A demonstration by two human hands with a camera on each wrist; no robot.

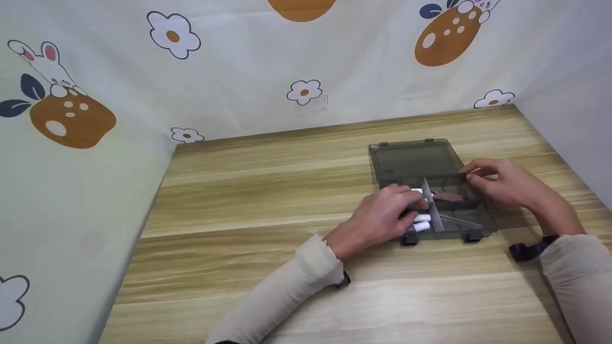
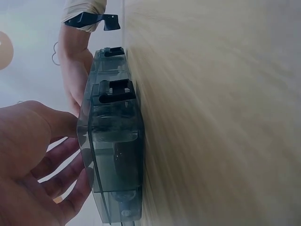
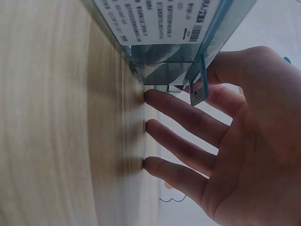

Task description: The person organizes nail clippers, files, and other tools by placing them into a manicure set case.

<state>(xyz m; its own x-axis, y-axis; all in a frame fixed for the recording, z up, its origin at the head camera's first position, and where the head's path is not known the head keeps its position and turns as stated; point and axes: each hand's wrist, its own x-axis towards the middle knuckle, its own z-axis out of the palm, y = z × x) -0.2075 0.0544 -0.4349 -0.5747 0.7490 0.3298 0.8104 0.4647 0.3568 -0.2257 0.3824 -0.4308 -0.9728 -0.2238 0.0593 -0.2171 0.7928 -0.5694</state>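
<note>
A translucent dark grey storage box [image 1: 485,222] lies on the table with its lid [image 1: 413,160] folded back. My left hand [image 1: 380,215] reaches into its left side, fingertips bent down among small white-capped pieces [image 1: 422,226]; I cannot tell whether they grip one. In the left wrist view, the left thumb [image 2: 61,123] is right at the box's rim. My right hand [image 1: 514,184] pinches the back right corner by the hinge with thumb and forefinger. Its other fingers [image 3: 181,148] stretch down to the tabletop in the right wrist view.
A pale upright divider [image 1: 436,217] splits the box. On its right lie a pinkish-brown tool [image 1: 449,196] and a thin clear rod [image 1: 461,220]. Two black latches [image 1: 473,236] stick out in front. A printed label [image 3: 160,21] is on the box. Patterned cloth walls [image 1: 239,86] border the wooden table [image 1: 267,191].
</note>
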